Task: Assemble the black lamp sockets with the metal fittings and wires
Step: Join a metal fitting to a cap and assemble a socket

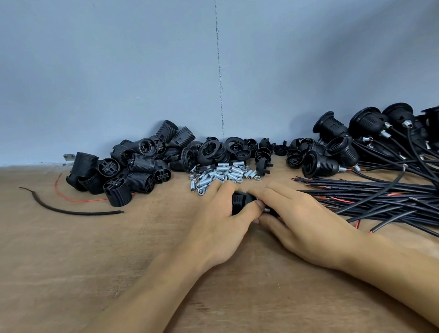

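Note:
My left hand (223, 218) grips a black lamp socket (241, 200) at the table's middle, fingers curled over its ribbed body. My right hand (298, 214) meets it from the right and pinches a small threaded metal fitting (267, 210) at the socket's end. Much of the socket is hidden between the two hands. Just behind lies a heap of silver metal fittings (224, 176). Loose black wires (386, 193) with red and bare tips lie to the right.
A pile of black socket bodies (130, 167) sits at back left, black rings and caps (227, 150) at back centre, finished sockets with wires (362, 140) at back right. A stray black wire (68, 210) and red wire (85, 200) lie left. A blue wall (206, 63) bounds the wooden table (90, 266).

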Motion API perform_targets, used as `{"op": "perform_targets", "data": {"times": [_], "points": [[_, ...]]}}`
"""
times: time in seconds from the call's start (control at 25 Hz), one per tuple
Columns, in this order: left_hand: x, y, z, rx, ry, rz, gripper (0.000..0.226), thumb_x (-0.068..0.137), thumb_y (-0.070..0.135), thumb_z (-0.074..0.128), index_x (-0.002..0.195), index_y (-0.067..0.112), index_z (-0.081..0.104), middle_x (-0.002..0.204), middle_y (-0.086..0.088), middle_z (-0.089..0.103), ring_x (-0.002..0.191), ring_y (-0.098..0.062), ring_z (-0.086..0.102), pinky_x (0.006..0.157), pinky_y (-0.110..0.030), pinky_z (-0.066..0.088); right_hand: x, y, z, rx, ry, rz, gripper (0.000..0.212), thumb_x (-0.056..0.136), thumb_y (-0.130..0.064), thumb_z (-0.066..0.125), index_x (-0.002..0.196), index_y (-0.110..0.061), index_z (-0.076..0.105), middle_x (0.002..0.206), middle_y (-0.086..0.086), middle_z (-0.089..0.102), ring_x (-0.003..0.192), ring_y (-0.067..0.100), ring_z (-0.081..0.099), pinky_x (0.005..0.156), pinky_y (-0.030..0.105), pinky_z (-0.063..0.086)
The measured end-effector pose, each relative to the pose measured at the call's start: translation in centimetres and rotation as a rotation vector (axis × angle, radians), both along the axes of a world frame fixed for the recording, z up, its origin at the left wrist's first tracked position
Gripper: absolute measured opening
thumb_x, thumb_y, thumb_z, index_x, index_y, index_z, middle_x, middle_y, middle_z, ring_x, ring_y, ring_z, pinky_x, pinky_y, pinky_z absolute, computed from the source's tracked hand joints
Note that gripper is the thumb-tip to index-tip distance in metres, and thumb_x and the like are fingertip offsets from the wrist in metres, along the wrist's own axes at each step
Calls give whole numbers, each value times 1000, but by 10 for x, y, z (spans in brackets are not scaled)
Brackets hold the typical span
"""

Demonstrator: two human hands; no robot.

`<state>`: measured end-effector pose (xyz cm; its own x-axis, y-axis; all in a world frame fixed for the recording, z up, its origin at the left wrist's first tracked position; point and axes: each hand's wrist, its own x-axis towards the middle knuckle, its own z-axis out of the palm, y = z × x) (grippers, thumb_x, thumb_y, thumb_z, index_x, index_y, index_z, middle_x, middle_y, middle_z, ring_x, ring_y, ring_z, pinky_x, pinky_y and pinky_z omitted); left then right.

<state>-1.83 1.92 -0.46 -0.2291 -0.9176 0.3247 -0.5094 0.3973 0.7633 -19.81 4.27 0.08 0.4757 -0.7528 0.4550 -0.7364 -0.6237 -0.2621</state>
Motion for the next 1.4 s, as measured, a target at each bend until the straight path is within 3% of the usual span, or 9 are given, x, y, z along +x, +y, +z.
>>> {"op": "perform_targets", "data": {"times": [0.2,0.4,0.56,0.8,1.08,1.2,1.24,1.32,1.4], "points": [[-2,1,-4,-43,10,6,18,90,36,68,86,19,63,94,6,52,89,0,50,73,-14,35,1,-1,0,-1,1,7,44,97,-23,60,140,-21,50,116,-9,56,108,14,56,93,38,48],[3,-4,-5,30,209,2,30,79,58,67,98,34,64,94,13,68,88,4,62,76,-15,45,2,-6,-1,-5,-86,-42,41,97,-25,59,138,-21,53,113,-8,58,104,14,58,89,37,49],[8,-12,-4,210,442,13,32,95,56,55,88,28,69,62,12,57,53,-10,53,53,-23,41,0,-9,-1,-1,-133,-146,46,99,-46,44,137,-22,54,117,-7,64,108,14,59,92,36,47],[6,-17,0,313,497,-3,47,99,59,51,88,17,68,69,-3,54,43,-12,43,39,-15,32,-1,-12,-1,25,-183,-100,36,102,-38,43,128,-21,62,107,-6,67,101,12,60,89,36,47],[5,-17,-3,297,426,12,41,97,57,56,86,18,66,58,3,56,46,-12,50,42,-17,37,-2,-12,-2,22,-148,-100,38,96,-41,59,130,-25,60,105,-9,67,94,9,60,87,35,47],[6,-17,-8,245,429,7,11,94,41,68,93,31,70,85,7,72,62,-7,65,56,-19,50,-4,-13,-4,-27,-41,-159,41,95,-33,63,135,-28,56,109,-14,61,96,4,54,95,32,42],[7,-16,-8,204,383,9,7,91,38,71,97,35,70,94,11,73,73,-5,68,65,-21,53,-6,-15,-4,-48,-12,-187,40,95,-29,63,134,-29,56,111,-15,60,101,3,52,99,31,37],[9,-14,-12,62,159,27,24,85,31,76,106,38,66,103,19,69,92,0,64,82,-20,49,-13,-18,-3,-52,-5,-250,30,96,-20,61,124,-30,63,112,-17,60,111,6,51,102,32,32],[10,-12,-12,-82,-43,54,34,82,28,79,111,37,63,105,21,64,98,2,58,86,-18,42,-17,-21,-1,-10,-23,-311,23,96,-15,60,112,-27,70,105,-16,61,110,14,54,101,38,37]]}}
